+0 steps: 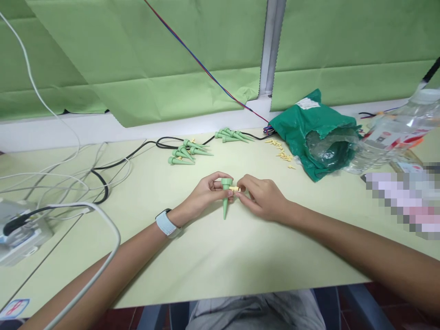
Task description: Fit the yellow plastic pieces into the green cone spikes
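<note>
- The left hand (206,192) pinches a green spike (225,201), point down, between thumb and fingers.
- The right hand (263,197), just beside it, has thumb and fingertips closed on a small yellow piece (234,188) at the spike's side.
- Beyond the right hand, a green bag (311,123) bears a white label (308,103); its print is too small to read.
- Right of that hand, a clear bottle (388,133) has a red-and-white label, unreadable.
- Left of the left forearm, a blue-and-red sticker (15,308) is at the table's edge, also unreadable.
- Loose yellow pieces (283,153) lie beyond the right hand, more spikes (187,151) beyond the left.
- A white cable (106,215) crosses in front of the left forearm.
</note>
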Demonstrator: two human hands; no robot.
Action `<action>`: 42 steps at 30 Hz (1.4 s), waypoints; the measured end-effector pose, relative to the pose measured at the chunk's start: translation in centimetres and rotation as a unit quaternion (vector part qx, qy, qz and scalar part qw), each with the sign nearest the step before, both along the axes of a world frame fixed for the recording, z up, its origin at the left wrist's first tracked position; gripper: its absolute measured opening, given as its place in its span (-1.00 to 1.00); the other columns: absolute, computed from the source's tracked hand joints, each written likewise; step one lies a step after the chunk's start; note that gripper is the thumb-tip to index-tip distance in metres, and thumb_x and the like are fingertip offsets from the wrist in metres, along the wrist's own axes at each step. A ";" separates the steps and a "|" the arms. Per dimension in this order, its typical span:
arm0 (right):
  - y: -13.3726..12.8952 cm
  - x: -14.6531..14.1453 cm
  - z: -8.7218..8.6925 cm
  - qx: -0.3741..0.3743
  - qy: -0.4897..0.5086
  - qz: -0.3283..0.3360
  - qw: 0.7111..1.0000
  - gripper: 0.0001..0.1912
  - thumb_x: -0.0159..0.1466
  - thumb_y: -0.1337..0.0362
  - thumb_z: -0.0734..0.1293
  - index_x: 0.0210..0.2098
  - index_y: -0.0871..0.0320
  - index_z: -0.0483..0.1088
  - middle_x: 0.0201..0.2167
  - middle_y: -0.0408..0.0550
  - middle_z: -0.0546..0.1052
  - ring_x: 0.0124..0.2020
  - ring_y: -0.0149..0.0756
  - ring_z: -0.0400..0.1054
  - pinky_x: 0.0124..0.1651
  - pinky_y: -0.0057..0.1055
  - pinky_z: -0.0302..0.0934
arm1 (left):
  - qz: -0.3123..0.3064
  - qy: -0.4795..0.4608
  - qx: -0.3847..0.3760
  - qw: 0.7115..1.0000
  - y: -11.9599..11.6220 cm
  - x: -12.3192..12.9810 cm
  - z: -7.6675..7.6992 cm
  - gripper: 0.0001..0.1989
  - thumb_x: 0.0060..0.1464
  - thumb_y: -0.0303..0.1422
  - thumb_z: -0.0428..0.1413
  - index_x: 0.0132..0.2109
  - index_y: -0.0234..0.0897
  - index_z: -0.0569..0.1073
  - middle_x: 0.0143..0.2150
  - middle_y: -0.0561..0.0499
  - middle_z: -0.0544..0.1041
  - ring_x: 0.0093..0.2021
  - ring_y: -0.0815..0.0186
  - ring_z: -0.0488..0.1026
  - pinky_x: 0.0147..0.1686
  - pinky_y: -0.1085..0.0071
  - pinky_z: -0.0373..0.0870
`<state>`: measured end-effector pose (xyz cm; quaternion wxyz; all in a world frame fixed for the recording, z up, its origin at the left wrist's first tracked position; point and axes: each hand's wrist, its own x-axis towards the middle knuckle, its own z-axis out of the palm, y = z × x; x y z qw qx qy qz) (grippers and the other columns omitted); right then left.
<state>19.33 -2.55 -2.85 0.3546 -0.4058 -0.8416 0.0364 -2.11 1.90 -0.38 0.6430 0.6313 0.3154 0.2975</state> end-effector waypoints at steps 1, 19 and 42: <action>0.0 0.0 0.1 0.011 -0.014 0.001 1.000 -0.79 0.46 0.19 0.17 -0.17 0.17 0.35 -0.27 -0.03 0.51 -0.41 -0.37 0.29 -0.38 -0.41 -0.01 | -0.006 0.000 -0.003 1.000 0.0 0.0 0.0 -0.61 0.10 -0.33 0.31 0.03 -0.27 0.41 -0.39 0.08 0.52 -0.29 0.23 0.60 -0.08 0.22 0.49; -0.3 -0.7 0.1 -0.113 0.031 0.014 0.993 -0.74 0.50 0.24 0.12 -0.25 0.12 0.36 -0.32 -0.11 0.54 -0.37 -0.38 0.35 -0.30 -0.44 0.05 | -0.007 0.019 0.010 1.000 -0.3 0.2 0.7 -0.57 0.06 -0.35 0.34 0.03 -0.26 0.40 -0.37 0.03 0.58 -0.30 0.28 0.58 -0.19 0.35 0.47; -0.6 -1.1 0.3 -0.101 -0.022 -0.037 0.994 -0.80 0.49 0.22 0.12 -0.22 0.13 0.30 -0.27 -0.06 0.54 -0.41 -0.34 0.32 -0.37 -0.40 -0.04 | -0.004 -0.007 -0.015 1.000 -0.4 0.2 0.5 -0.60 0.08 -0.34 0.33 0.02 -0.26 0.41 -0.46 0.10 0.50 -0.29 0.20 0.60 -0.12 0.24 0.46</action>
